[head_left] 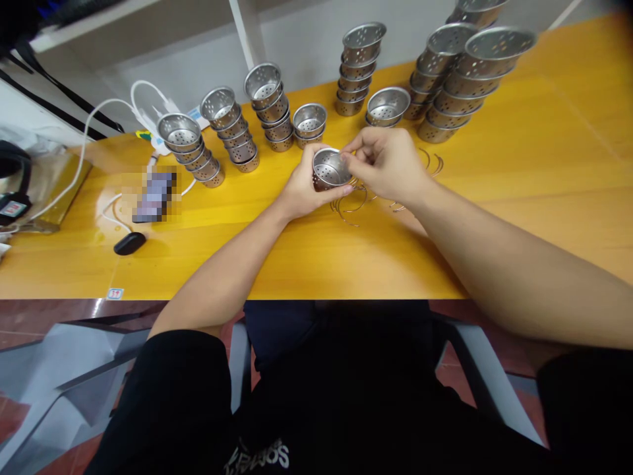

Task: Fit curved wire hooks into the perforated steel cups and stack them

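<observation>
My left hand [306, 185] is wrapped round a perforated metal cup [330, 169], whose open mouth tilts up toward me. At the cup's right rim, my right hand [383, 158] has its thumb and forefinger pinched together. Whatever sits between those fingertips is too small to make out. Thin copper-coloured wire rings [352, 201] lie on the table under and beside the cup. More curved wires [435, 163] show past my right wrist, partly covered by it.
Several stacks of perforated cups [242, 142] stand along the back of the yellow table [297, 264], with tall stacks [452, 99] at the back right. On the left lie a phone [155, 196], white cables [91, 122] and a small black case [129, 243].
</observation>
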A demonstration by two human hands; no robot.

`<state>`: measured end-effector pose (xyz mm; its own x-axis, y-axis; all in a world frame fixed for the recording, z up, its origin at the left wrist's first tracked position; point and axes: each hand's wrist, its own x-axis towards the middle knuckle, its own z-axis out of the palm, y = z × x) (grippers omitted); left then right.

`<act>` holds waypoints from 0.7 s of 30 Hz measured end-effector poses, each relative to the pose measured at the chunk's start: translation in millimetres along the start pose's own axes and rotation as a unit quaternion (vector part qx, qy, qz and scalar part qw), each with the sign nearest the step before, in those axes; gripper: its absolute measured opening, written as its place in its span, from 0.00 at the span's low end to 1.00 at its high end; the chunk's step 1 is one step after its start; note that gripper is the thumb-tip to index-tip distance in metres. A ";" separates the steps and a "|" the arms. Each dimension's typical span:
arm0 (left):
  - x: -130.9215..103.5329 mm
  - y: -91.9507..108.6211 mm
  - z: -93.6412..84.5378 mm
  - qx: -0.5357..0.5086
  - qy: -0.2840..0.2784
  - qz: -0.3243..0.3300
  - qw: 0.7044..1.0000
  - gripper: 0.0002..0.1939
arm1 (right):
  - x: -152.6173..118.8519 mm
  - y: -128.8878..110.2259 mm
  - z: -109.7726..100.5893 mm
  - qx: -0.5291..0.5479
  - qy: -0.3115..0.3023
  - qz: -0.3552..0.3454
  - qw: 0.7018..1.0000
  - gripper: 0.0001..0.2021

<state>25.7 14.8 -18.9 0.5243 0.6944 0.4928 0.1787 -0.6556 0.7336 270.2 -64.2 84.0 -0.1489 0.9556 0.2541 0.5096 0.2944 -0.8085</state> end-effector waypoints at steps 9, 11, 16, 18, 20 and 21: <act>-2.2 2.2 2.0 0.001 -0.004 -0.021 1.000 0.66 | -1.6 -3.2 1.8 0.001 0.008 -0.005 1.000 0.25; -2.3 6.9 1.9 -0.005 -0.004 -0.025 1.000 0.65 | -2.9 -5.4 0.4 0.010 0.006 -0.003 1.000 0.26; -1.2 21.9 -0.4 -0.006 -0.008 -0.029 1.000 0.60 | -3.0 -6.3 1.4 0.024 0.004 0.003 1.000 0.23; -1.2 24.1 -1.2 -0.009 -0.011 -0.031 0.999 0.59 | -1.6 -5.4 4.2 -0.001 0.019 0.004 1.000 0.22; -1.7 22.2 -2.1 -0.015 -0.019 -0.030 0.999 0.60 | -0.7 -5.9 5.4 -0.020 0.031 -0.001 0.999 0.23; -2.1 19.6 -2.7 -0.017 -0.022 -0.026 0.999 0.60 | -0.7 -7.0 4.5 -0.018 0.027 -0.009 0.999 0.25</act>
<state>25.8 1.3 -4.3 0.5509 0.7135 0.4329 0.1789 -0.6076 0.7738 262.9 -66.9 87.0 -0.1128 0.9478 0.2984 0.5373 0.3108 -0.7841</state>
